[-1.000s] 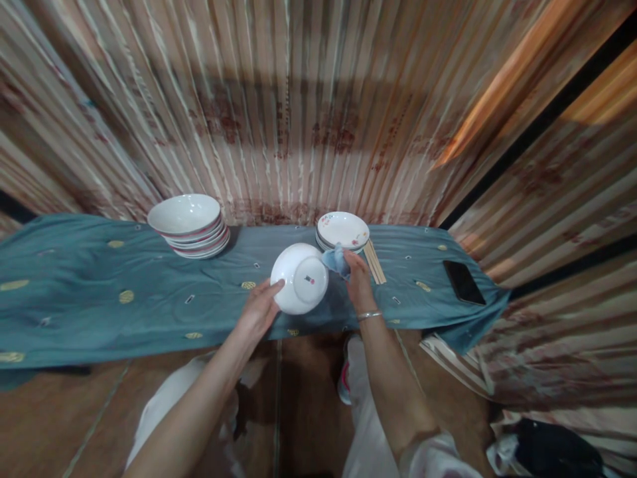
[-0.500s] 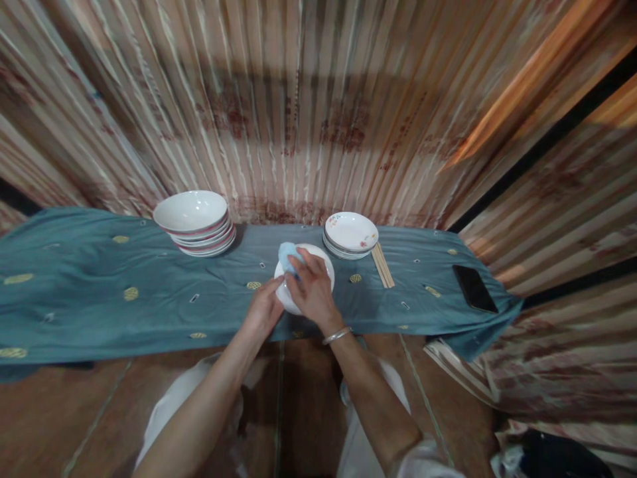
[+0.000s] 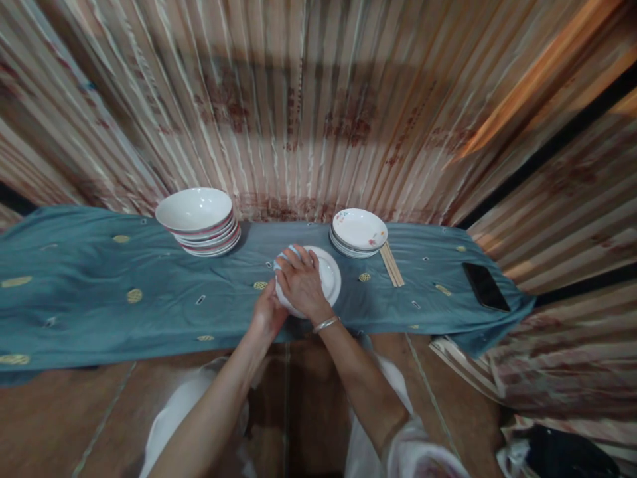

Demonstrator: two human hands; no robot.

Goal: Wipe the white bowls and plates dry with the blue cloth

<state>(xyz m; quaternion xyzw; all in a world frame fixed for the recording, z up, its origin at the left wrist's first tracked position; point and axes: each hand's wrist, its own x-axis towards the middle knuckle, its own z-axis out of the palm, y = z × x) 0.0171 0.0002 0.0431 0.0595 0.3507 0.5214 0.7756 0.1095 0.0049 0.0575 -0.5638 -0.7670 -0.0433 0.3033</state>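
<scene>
A white plate (image 3: 330,277) is held above the near part of the cloth-covered table, its underside ring apparently facing up. My left hand (image 3: 269,311) grips its lower left rim. Over the plate's left side lies my right hand (image 3: 300,284), with a silver bangle at the wrist. It presses a light blue cloth (image 3: 279,260) against the plate; most of the cloth is hidden under the fingers. Behind and to the right stands a stack of flower-patterned plates (image 3: 359,229), and behind and to the left a stack of white bowls (image 3: 196,211) with red bands.
Wooden chopsticks (image 3: 392,264) lie beside the plate stack. A black phone (image 3: 486,287) rests near the right end of the green tablecloth (image 3: 164,318). Pleated curtains (image 3: 279,119) hang right behind the table, and a dark bag (image 3: 567,451) sits on the floor at lower right.
My right hand has moved left across the plate with the cloth, covering more of the cloth. More of the plate's right side shows. The whole view has shifted slightly.
</scene>
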